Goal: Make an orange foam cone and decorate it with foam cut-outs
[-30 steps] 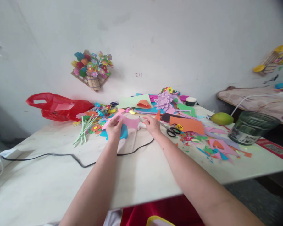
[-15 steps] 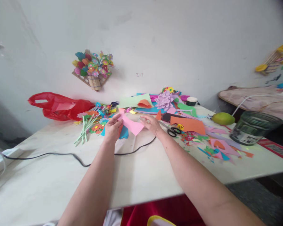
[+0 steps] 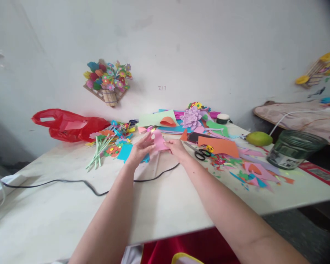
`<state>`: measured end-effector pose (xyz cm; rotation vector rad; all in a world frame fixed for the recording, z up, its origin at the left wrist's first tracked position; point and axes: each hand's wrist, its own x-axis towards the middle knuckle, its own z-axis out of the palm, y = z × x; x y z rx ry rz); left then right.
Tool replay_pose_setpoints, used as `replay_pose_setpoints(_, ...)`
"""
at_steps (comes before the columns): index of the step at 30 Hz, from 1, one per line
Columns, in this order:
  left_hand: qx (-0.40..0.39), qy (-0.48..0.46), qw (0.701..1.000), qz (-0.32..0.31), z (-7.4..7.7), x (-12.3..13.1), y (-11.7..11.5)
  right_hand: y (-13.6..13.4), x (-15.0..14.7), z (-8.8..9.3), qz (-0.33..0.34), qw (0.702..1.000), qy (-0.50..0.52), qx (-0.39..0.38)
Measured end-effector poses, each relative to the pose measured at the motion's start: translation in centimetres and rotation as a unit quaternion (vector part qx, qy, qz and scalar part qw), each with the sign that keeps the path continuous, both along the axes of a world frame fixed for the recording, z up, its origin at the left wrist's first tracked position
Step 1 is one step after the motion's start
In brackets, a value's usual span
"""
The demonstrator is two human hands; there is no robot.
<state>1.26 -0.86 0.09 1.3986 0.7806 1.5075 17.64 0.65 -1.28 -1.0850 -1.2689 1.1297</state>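
Pink foam sheet (image 3: pixel 158 140) is up between both hands, over the middle of the whitish table (image 3: pixel 57 220), toward its back half. Right hand (image 3: pixel 176 148) pinches its lower right edge, thumb and fingertips together. Left hand (image 3: pixel 139 150) has fingers parted at the sheet's left side; touching or just beside, can't tell, nor whether it grips.

Progress, judged from what lies around: plenty done elsewhere, little on this piece. Done: lilac layered flower (image 3: pixel 191 118) at the back, orange foam flower (image 3: pixel 114 149) and other small blooms heaped left, next to pale green stems (image 3: pixel 99 153). Cutting has clearly happened too: foam scraps (image 3: pixel 257 176) scattered on the right, scissors (image 3: pixel 204 151) lying idle near the right wrist, neither hand on them.

Left to do, probably: the pink piece itself. It looks curved or bent, no petal outline readable, no stem seen joined to it; blur hides finer detail. Stock not used up either: blue foam sheet (image 3: pixel 124 153) beside the left hand, orange foam sheet (image 3: pixel 218 146) past the scissors, pale green sheet (image 3: pixel 154 119) at the back. Overall guess: mid-session, this piece early. Exact share finished can't be told.
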Motion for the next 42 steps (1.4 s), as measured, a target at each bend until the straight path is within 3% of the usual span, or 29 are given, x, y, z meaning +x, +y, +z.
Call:
replay_pose_setpoints(3, -0.005, 0.051, 0.992, -0.112, 0.1, 0.5, -0.2, -0.6, 0.1, 0.8, -0.004, 0.997, 0.070, -0.046)
replay_pose_setpoints(4, 0.002, 0.056, 0.991, -0.121, -0.1, 0.6, -0.1, -0.8, 0.1, 1.0, -0.006, 0.995, 0.085, -0.052)
replay_pose_setpoints(6, 0.014, 0.061, 0.993, -0.105, -0.6, 0.7, 0.3, -1.0, 0.2, 1.3, -0.006, 0.993, 0.102, -0.053)
replay_pose_setpoints(10, 0.009, 0.110, 0.994, 0.011, -1.6, 0.9, 1.0, -1.0, 0.3, 1.1, 0.006, 0.993, 0.107, -0.051)
replay_pose_setpoints(13, 0.020, 0.149, 0.987, 0.053, -1.8, 1.0, 1.2, -0.6, 0.3, 0.7, 0.009, 0.993, 0.108, -0.041)
replay_pose_setpoints(19, 0.020, 0.174, 0.981, 0.082, -2.2, 0.5, 1.7, -0.2, 0.3, 0.1, 0.056, 0.994, 0.094, 0.014)
replay_pose_setpoints(24, 0.003, 0.160, 0.982, 0.105, -2.5, 0.2, 2.1, -0.3, 0.1, -0.1, 0.075, 0.994, 0.002, 0.075)
replay_pose_setpoints(34, -0.066, 0.059, 0.996, 0.021, -1.5, 1.2, 0.8, 0.0, -0.2, -0.3, 0.039, 0.994, 0.074, 0.064)
replay_pose_setpoints(42, -0.067, 0.067, 0.992, 0.079, -1.9, 1.0, 1.2, -0.2, -0.2, -0.5, 0.058, 0.996, 0.059, 0.021)
